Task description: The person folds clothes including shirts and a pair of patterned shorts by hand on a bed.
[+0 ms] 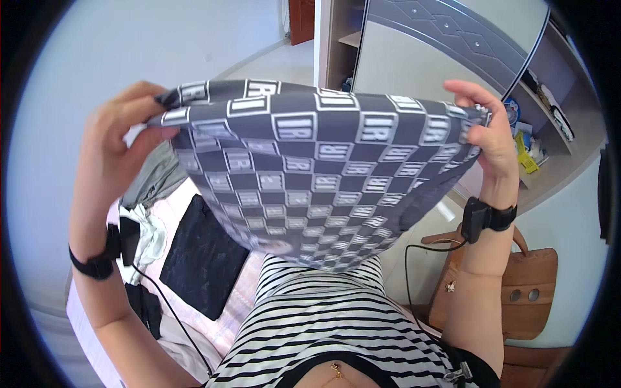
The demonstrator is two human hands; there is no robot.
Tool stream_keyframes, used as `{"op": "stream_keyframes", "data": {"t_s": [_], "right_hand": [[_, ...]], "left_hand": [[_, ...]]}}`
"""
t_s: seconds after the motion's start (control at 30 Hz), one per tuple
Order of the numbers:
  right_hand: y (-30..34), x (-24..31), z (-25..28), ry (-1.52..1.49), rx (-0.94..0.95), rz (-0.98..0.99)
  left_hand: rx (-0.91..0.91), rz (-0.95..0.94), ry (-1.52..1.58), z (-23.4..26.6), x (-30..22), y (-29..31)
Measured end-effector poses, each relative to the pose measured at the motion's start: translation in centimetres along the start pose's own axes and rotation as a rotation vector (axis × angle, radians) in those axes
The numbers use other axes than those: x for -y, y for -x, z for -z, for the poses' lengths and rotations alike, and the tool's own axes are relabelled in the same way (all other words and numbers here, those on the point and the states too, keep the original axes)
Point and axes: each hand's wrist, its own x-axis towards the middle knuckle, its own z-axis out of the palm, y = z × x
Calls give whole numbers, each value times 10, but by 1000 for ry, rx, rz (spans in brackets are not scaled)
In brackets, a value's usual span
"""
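Note:
A dark grey garment (323, 168) with a checked pattern of white lettered boxes hangs stretched out in front of me. Its upper edge runs between my hands, and the lower part drapes over my lap. My left hand (119, 132) pinches the upper left corner between thumb and fingers. At the upper right corner my right hand (488, 132) grips the cloth, with one finger sticking out. What kind of garment it is, I cannot tell. Below my left hand, a folded black garment (204, 258) lies flat on the bed (226, 323).
Grey clothing (155, 178) and white clothing (152, 236) lie on the bed at the left. A wooden chair (533, 291) stands at the right. Behind it a wardrobe (420, 74) has open shelves holding a yellow item (525, 154). Cables hang from both wrist straps.

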Motion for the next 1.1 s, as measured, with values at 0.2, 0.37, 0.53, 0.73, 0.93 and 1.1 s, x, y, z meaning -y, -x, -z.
{"op": "stream_keyframes", "data": {"t_s": [0.2, 0.37, 0.53, 0.73, 0.93, 1.1], "right_hand": [[-56, -12, 10, 895, 9, 5], [-66, 9, 15, 548, -374, 414], [-55, 25, 34, 907, 24, 169], [-46, 31, 40, 701, -100, 136], [-44, 17, 36, 686, -48, 142], [-60, -8, 44, 930, -148, 263]], "left_hand": [[127, -95, -240, -7, 66, -46], [-345, -256, -40, 4, 70, -50], [198, -78, -81, -3, 54, -49], [-26, -179, 202, 13, 35, -42], [-120, -184, 23, -5, 38, -41], [-143, -77, -128, -27, 56, -64]]}}
